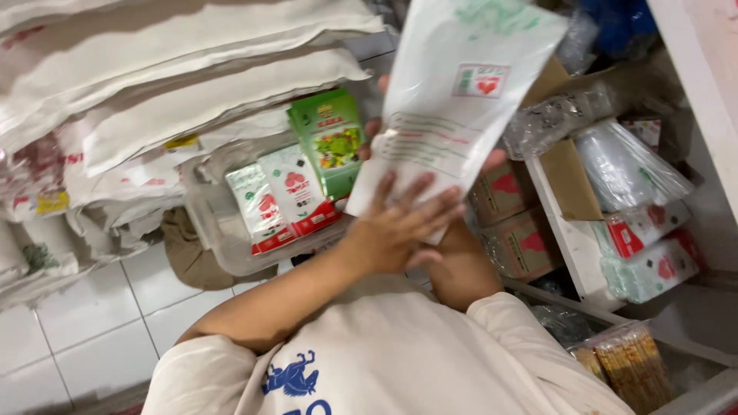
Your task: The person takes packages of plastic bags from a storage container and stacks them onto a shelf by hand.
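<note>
Your left hand (400, 223) is pressing flat, fingers spread, on the lower front of a large white pouch (453, 100); it is not clenched. Your right hand (492, 160) is grasping the pouch from behind, only fingertips showing at its edges. You are holding it tilted above a clear plastic tub (211, 223) carrying 2 red-and-white packets (277, 201) and 1 green packet (332, 138). White sacks (177, 69) are lying beyond.

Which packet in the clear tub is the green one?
The tall green packet at the tub's right end, nearest the hands; the two beside it are white and red.
</note>
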